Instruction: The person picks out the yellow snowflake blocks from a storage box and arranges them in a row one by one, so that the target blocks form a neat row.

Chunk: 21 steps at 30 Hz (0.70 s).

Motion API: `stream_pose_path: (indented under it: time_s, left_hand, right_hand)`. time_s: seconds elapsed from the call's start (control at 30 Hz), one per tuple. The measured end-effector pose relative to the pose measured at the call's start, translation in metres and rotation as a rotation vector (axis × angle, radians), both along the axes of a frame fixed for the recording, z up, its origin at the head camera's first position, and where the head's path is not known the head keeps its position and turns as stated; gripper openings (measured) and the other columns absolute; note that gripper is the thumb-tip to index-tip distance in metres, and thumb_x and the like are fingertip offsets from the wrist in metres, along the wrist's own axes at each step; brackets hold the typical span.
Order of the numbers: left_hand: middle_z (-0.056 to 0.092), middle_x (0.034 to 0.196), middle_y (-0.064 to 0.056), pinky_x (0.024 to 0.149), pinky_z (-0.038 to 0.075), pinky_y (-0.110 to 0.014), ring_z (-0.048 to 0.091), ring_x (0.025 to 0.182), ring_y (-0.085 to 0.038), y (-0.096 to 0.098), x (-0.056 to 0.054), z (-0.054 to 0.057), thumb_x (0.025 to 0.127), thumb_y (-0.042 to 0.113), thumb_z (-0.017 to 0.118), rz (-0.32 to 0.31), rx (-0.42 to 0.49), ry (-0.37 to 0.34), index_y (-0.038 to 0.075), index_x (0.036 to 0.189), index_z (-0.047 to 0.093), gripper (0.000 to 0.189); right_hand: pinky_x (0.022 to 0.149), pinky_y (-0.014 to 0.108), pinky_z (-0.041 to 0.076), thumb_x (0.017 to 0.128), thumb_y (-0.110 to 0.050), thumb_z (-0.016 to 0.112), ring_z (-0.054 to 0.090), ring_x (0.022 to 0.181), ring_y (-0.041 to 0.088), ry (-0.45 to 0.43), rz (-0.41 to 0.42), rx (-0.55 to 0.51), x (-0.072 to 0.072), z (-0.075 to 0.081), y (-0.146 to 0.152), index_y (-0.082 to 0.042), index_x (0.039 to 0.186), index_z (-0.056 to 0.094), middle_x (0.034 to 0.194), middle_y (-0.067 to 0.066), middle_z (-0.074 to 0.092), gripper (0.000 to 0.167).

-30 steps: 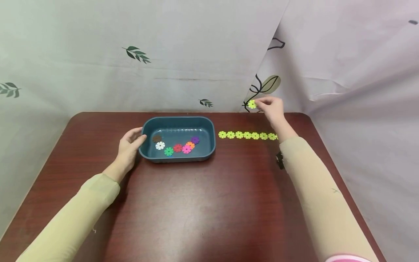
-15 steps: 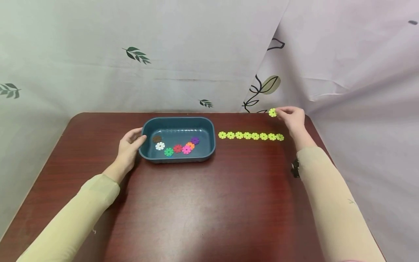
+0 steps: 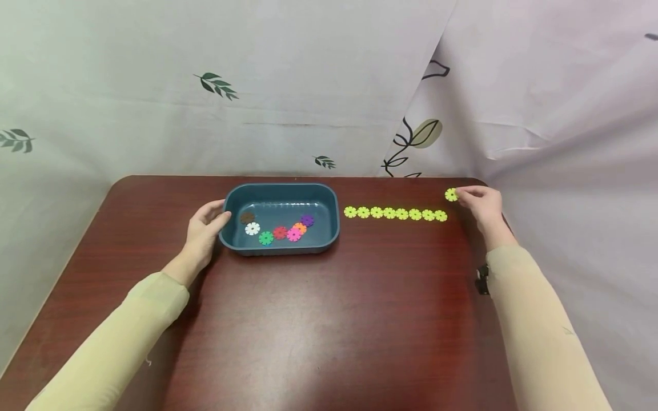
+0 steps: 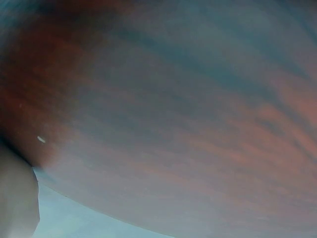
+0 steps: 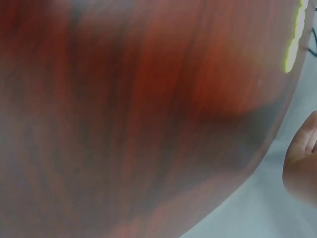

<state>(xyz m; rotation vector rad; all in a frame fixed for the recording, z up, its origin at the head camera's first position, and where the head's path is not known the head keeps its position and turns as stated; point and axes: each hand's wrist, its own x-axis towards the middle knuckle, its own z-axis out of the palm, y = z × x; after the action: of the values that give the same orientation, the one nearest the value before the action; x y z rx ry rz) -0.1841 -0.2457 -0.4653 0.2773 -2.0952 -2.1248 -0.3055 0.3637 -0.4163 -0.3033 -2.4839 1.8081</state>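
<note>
In the head view my right hand (image 3: 481,206) pinches a yellow flower-shaped disc (image 3: 451,195) between thumb and fingers, above the table's far right corner. Just left of it and nearer to me lies a straight row of several like yellow discs (image 3: 402,214), edge to edge. My left hand (image 3: 202,234) grips the left rim of a dark blue tray (image 3: 280,249), thumb over the edge. Inside the tray lie loose discs: brown, white (image 3: 252,229), green (image 3: 265,238), red, pink, orange and purple (image 3: 307,220). The right wrist view catches part of my right hand (image 5: 301,161) and the row's blurred end.
The reddish-brown wooden table (image 3: 329,319) ends at the back against a pale hanging cloth (image 3: 288,85) with leaf prints. More cloth hangs along the right side. A small black device (image 3: 482,279) sits at my right wrist.
My right hand has moved right and towards me with the yellow disc, from above the row to beyond its right end. The left hand and the tray have stayed put.
</note>
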Motion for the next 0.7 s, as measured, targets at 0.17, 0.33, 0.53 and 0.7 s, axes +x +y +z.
stream_pose_path:
  time_s: [0.17, 0.33, 0.53, 0.7]
  left_hand:
    - [0.068, 0.111, 0.023, 0.087, 0.053, -0.010, 0.062, 0.108, 0.005, 0.000, 0.000, 0.000, 0.106, 0.012, 0.064, 0.005, -0.008, -0.013, 0.008, 0.138, 0.060, 0.033]
    - [0.067, 0.112, 0.022, 0.087, 0.052, -0.010, 0.062, 0.109, 0.003, 0.000, -0.001, -0.002, 0.105, 0.014, 0.066, 0.010, -0.012, -0.020, 0.009, 0.137, 0.061, 0.032]
    - [0.067, 0.112, 0.023, 0.088, 0.051, -0.009, 0.061, 0.109, 0.004, 0.001, 0.000, -0.001, 0.106, 0.014, 0.065, 0.008, -0.022, -0.020, 0.011, 0.137, 0.061, 0.031]
    - [0.067, 0.111, 0.022, 0.087, 0.051, -0.009, 0.061, 0.108, 0.004, 0.002, 0.000, 0.001, 0.106, 0.012, 0.064, 0.014, -0.027, -0.014, 0.008, 0.138, 0.060, 0.033]
  right_hand:
    - [0.068, 0.007, 0.054, 0.100, -0.009, 0.071, 0.068, 0.065, -0.008, -0.022, 0.002, 0.015, 0.008, -0.007, 0.014, -0.012, 0.094, 0.084, 0.068, -0.024, 0.071, 0.016]
    - [0.067, 0.008, 0.055, 0.101, -0.006, 0.070, 0.069, 0.064, -0.007, -0.049, 0.024, 0.012, 0.014, -0.014, 0.023, -0.021, 0.085, 0.084, 0.067, -0.024, 0.070, 0.026]
    - [0.068, 0.009, 0.056, 0.101, -0.007, 0.069, 0.069, 0.065, -0.009, -0.076, 0.048, 0.026, 0.019, -0.019, 0.028, -0.019, 0.086, 0.083, 0.070, -0.025, 0.070, 0.024]
    - [0.069, 0.007, 0.053, 0.102, -0.014, 0.071, 0.066, 0.066, -0.012, -0.081, 0.075, 0.169, 0.020, -0.020, 0.030, -0.025, 0.088, 0.079, 0.070, -0.030, 0.065, 0.020]
